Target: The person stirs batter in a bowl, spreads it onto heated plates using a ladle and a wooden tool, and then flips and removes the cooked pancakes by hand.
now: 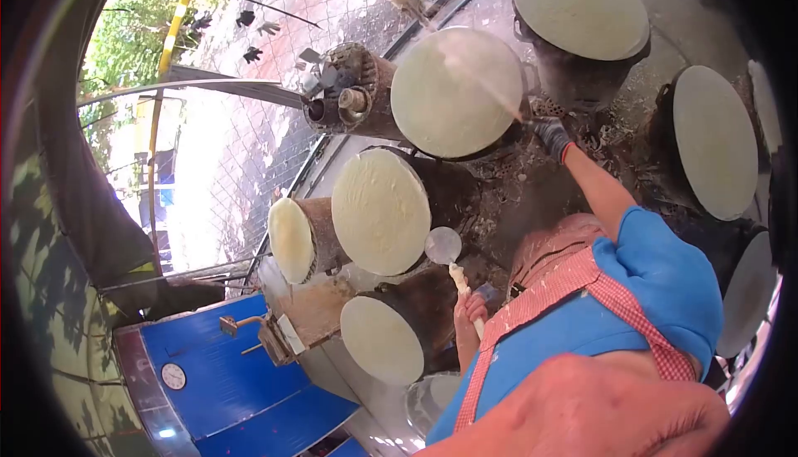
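Observation:
My bare left hand (472, 309) is closed around the pale handle of a ladle (443, 245), whose round head lies near the griddle edges. My right hand (550, 136), in a grey glove with a red cuff, is closed on a long thin tool (490, 87) blurred by motion. This tool reaches over a round griddle (445, 108) covered with a pale layer. Left of the ladle stands a griddle (381, 212) with a bumpy pale sheet; below is another pale-topped one (382, 341).
More pale-topped round griddles stand around, one at the top right (582, 8), one at the right (715, 141), and a small one (291, 241) at the left. A rusty cylinder (353, 91) adjoins the upper griddle. A blue panel (216, 357) carries a clock (174, 375).

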`<state>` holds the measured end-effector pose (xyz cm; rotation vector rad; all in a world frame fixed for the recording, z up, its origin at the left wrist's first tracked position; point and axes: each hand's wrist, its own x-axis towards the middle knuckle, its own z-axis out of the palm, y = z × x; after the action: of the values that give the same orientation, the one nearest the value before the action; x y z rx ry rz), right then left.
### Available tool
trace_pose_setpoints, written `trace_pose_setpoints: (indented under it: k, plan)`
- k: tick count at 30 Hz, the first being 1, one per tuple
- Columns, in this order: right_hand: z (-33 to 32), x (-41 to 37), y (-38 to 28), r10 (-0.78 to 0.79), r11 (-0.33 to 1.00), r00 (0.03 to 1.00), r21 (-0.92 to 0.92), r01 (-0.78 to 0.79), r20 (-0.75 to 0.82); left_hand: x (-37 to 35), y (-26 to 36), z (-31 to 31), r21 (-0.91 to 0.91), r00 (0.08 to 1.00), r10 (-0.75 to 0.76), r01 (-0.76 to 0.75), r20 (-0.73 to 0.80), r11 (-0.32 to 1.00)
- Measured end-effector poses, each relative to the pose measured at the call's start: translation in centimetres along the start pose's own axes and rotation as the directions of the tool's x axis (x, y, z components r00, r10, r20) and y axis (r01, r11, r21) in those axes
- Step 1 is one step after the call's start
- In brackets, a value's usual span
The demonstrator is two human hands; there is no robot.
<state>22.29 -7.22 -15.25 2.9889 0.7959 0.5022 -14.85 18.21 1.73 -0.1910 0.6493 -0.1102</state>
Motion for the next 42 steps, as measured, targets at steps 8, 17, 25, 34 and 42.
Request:
trace_pose_setpoints:
  k: [8, 17, 25, 34, 42]
  plan:
    - [-6.0, 7.3, 7.3, 0.475, 0.229, 0.720, 0.719, -0.656, 0.505, 1.1, 1.2, 1.3, 0.003, 0.987, -0.049, 0.049, 0.151, 0.999]
    - [-11.0, 6.0, 8.2, 0.172, 0.942, 0.968, 0.257, -0.216, 0.185, 10.5, 5.4, 6.1, 0.136, 0.997, -0.045, 0.037, 0.057, 0.990]
    - [-8.1, -0.9, 8.7, 0.171, 0.940, 0.981, 0.281, -0.192, 0.095, 23.9, 0.9, 17.0, 0.577, 0.963, 0.261, -0.250, 0.066, 0.778]
    - [-11.4, -4.5, -0.4, 0.109, 0.900, 0.994, 0.425, -0.094, -0.011, 20.5, -3.0, 14.4, 0.452, 0.949, -0.032, -0.120, 0.313, 0.884]
    - [-17.2, -7.6, -3.6, 0.213, 0.937, 0.975, 0.296, -0.188, -0.056, 13.8, -2.1, 12.3, -0.002, 0.910, -0.414, 0.414, 0.035, 0.910]
